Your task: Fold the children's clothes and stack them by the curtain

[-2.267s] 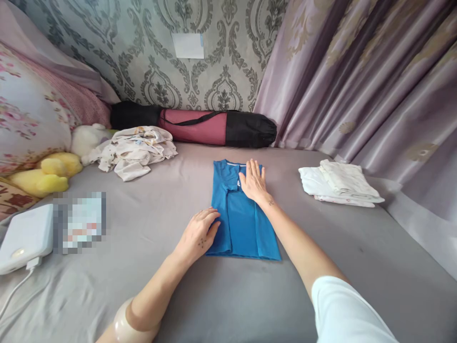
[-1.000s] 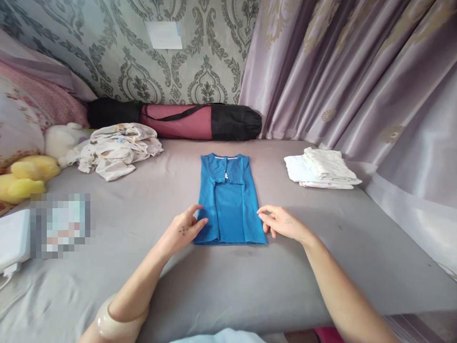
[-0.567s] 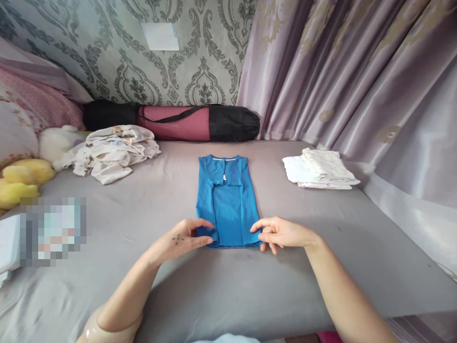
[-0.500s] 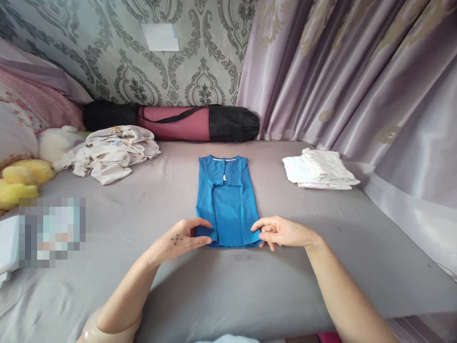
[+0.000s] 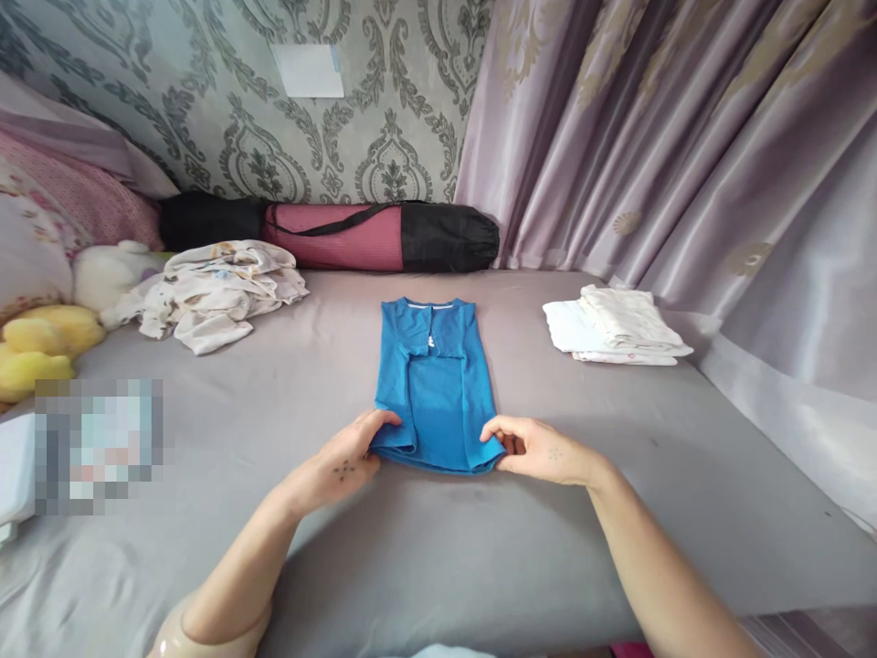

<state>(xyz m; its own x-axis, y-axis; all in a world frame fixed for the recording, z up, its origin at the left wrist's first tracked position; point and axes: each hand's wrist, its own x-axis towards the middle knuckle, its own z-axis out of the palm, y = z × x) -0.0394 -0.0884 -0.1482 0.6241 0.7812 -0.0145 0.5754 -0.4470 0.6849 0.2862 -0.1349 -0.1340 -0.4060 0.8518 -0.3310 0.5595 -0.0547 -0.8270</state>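
Note:
A blue garment (image 5: 438,393) lies folded into a long shape on the grey sheet, its neckline at the far end and its sides and sleeves turned inward. My left hand (image 5: 349,457) pinches the near left corner, which is slightly raised. At the near right corner, my right hand (image 5: 538,448) has its fingers closed on the hem. Some fingertips of both hands are hidden under the cloth.
Crumpled light clothes (image 5: 219,288) lie at the back left, beside plush toys (image 5: 41,347). Folded white clothes (image 5: 617,324) are stacked on the right. A rolled mat in a bag (image 5: 335,236) lies along the wall. A purple curtain (image 5: 582,137) hangs at the right.
My left hand has shifted slightly left and closed on the garment's near left corner. My right fingers have closed on the near right corner. The near hem has lifted a little.

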